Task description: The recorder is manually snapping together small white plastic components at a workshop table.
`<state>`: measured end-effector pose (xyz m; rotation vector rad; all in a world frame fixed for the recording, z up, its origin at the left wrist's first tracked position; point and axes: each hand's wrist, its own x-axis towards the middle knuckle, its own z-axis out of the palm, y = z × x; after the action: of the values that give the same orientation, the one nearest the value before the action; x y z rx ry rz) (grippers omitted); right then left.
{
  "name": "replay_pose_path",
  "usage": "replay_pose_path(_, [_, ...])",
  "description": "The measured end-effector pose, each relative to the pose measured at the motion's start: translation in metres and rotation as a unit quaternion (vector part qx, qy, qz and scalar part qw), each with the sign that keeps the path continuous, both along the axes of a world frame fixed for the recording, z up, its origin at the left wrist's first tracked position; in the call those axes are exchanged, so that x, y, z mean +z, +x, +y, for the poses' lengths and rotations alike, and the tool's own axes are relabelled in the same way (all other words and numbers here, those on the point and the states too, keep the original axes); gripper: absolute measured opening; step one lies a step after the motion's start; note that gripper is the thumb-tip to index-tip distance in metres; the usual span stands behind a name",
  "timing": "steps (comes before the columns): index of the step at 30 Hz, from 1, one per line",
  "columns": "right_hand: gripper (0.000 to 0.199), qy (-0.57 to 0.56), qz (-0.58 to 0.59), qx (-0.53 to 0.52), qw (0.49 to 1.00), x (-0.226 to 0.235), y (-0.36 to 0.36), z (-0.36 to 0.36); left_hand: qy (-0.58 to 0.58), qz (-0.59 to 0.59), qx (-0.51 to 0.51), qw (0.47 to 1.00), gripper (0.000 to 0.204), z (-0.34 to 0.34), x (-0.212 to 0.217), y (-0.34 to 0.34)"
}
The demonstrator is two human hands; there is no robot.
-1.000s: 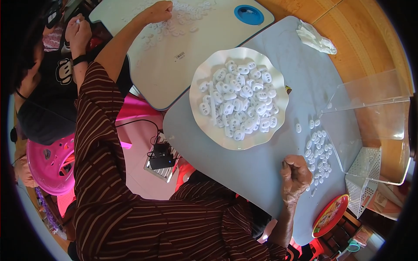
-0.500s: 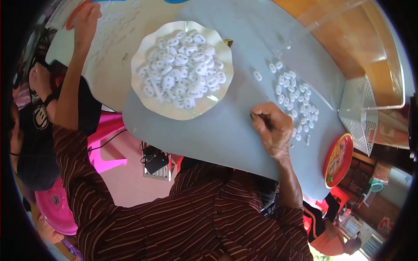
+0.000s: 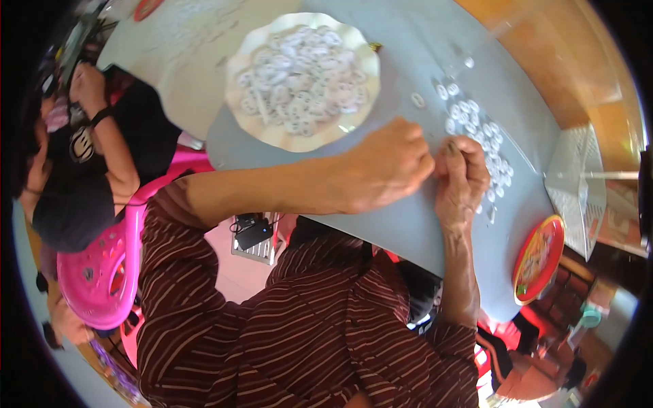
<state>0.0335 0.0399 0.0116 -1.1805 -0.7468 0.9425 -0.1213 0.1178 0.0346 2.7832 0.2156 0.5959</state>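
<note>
My left hand [image 3: 394, 166] reaches across from the left, fingers curled closed, its knuckles close to my right hand. My right hand [image 3: 462, 178] is pinched, with thumb and fingertips together and a dark spot at the thumb tip. Whatever either hand holds is hidden or too small to name. Just beyond my right hand lie many small white oval pieces [image 3: 469, 117] with holes, loose on the grey table [image 3: 401, 41]. A single white oval piece [image 3: 417, 100] sits apart from them. A wavy-rimmed cream plate [image 3: 239, 114] holds a heap of similar white pieces [image 3: 299, 75].
At the right edge stand a red-rimmed dish [image 3: 559, 245] with mixed contents and a white perforated basket [image 3: 578, 190]. A clear plastic panel rises behind. On the left, a person in black [image 3: 129, 115] sits by pink plastic chairs [image 3: 102, 313]. A dark device [image 3: 254, 235] is below the table.
My left hand has swung from the red-rimmed thing at the far upper left to beside my right hand. The right hand has shifted slightly right, and the view has tilted.
</note>
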Motion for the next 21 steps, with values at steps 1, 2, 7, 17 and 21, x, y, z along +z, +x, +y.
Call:
replay_pose_path(1, [0.004, 0.001, -0.002, -0.002, 1.0, 0.001, 0.001, -0.002, 0.028, 0.048, -0.001, 0.998, 0.015, -0.001, -0.003, 0.006])
replay_pose_path(2, [0.004, 0.01, -0.006, 0.003, 1.0, -0.001, 0.002, -0.002, 0.055, 0.097, 0.0, 0.994, 0.016, -0.002, -0.004, 0.012])
replay_pose_path(7, [0.006, 0.018, -0.007, 0.01, 1.0, -0.005, 0.003, -0.005, 0.1, 0.091, 0.051, 0.99, 0.014, 0.002, 0.007, 0.001])
replay_pose_path(17, [0.005, 0.014, -0.024, 0.02, 0.999, -0.002, 0.001, -0.003, -0.05, -0.111, 0.387, 0.914, 0.018, 0.201, 0.028, -0.19])
replay_pose_path(21, [0.008, -0.008, -0.048, 0.024, 0.999, -0.002, 0.0, -0.005, -0.025, 0.016, 0.445, 0.895, 0.017, 0.267, -0.027, -0.252])
